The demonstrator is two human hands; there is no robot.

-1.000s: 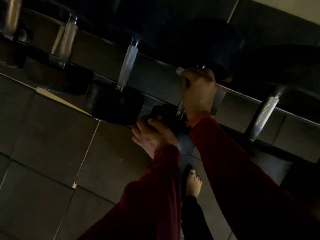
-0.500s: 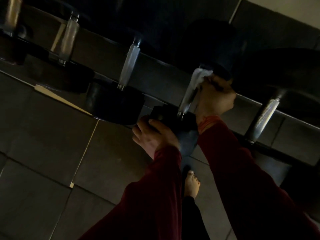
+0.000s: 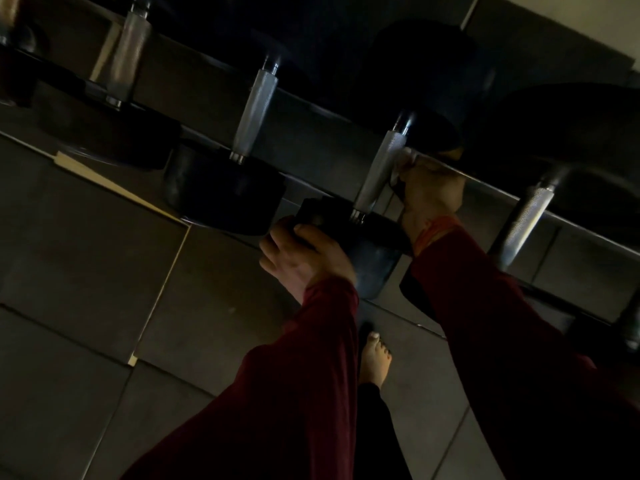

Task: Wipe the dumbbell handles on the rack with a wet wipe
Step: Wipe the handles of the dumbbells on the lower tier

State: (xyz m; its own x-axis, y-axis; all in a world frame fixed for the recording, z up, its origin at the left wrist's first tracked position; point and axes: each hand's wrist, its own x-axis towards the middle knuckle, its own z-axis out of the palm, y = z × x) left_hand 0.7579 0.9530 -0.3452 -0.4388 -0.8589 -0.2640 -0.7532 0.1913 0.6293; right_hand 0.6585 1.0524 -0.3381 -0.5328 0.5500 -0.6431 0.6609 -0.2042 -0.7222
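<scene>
The left hand (image 3: pixel 306 252) curls its fingers over the near black weight head (image 3: pixel 349 225) to steady the dumbbell on the dark rack rail (image 3: pixel 346 157), while the right hand (image 3: pixel 427 192) pinches the white wet wipe (image 3: pixel 401 164) against the knurled steel handle (image 3: pixel 379 169).

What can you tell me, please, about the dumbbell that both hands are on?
The dumbbell lies across the rack with a knurled, silvery metal handle between two dark, rubber-like heads. The left hand grips the near head. The right hand holds a pale wipe against the handle's upper right side. The far head sits in shadow.
</scene>
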